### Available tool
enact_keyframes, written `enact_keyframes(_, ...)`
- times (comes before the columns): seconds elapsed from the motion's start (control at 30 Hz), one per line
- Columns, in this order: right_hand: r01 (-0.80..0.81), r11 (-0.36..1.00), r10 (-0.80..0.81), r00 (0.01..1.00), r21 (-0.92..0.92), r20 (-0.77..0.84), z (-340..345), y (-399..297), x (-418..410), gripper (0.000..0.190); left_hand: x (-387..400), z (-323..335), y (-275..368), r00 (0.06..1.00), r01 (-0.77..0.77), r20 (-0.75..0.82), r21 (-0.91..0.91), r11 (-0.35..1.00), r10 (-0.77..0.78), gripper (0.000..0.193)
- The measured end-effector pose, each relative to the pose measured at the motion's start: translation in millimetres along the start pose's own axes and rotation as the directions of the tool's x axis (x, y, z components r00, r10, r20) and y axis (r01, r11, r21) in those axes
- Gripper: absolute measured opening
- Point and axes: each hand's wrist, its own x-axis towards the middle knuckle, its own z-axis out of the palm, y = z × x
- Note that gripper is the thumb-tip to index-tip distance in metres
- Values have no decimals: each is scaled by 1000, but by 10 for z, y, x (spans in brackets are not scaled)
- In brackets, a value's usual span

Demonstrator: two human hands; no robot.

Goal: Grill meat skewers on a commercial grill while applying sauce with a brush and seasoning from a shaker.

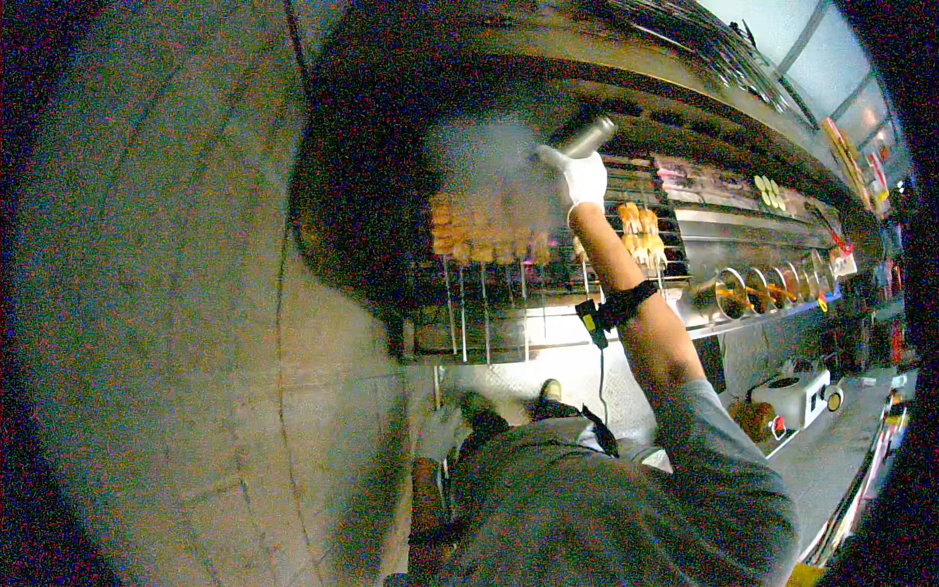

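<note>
My right hand [585, 180], in a white glove, grips a metal cylinder [593, 136], perhaps a shaker, above a charcoal-type grill [440, 334]. A pale haze [488, 158], smoke or powder, hangs left of that hand and blurs the food below. Beneath it, skewers of browned food [480, 248] lie in a row, their bare sticks pointing towards me. More skewered pieces [642, 233] rest on the grate, right of my forearm. My left hand [440, 431] appears gloved and hangs low beside my body; it is dim and blurred, so its grip cannot be judged.
Round metal containers [732, 292] with utensils line the counter's right part. Green slices [769, 192] lie behind them. Many thin metal skewers [733, 70] sit on an upper ledge. A white machine [799, 392] stands lower right. Along the left runs a large pale panelled surface [183, 293].
</note>
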Motion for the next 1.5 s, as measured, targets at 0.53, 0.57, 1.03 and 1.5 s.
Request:
enact_keyframes(0.53,-78,973,19,964,217,265,-817,159,-691,35,225,-1090,1093,849,514,213,-545,662,-484,39)
enact_keyframes(0.57,-66,980,16,967,189,252,-894,21,-795,34,223,-1227,1234,788,601,266,-529,599,-556,39)
enact_keyframes(1.03,-22,998,8,979,64,206,-724,-75,-413,40,-136,-914,626,845,530,144,-351,772,-514,52)
enact_keyframes(1.5,-52,992,45,997,-118,-65,-805,-163,-159,66,-251,-890,692,834,523,121,-487,699,-539,51)
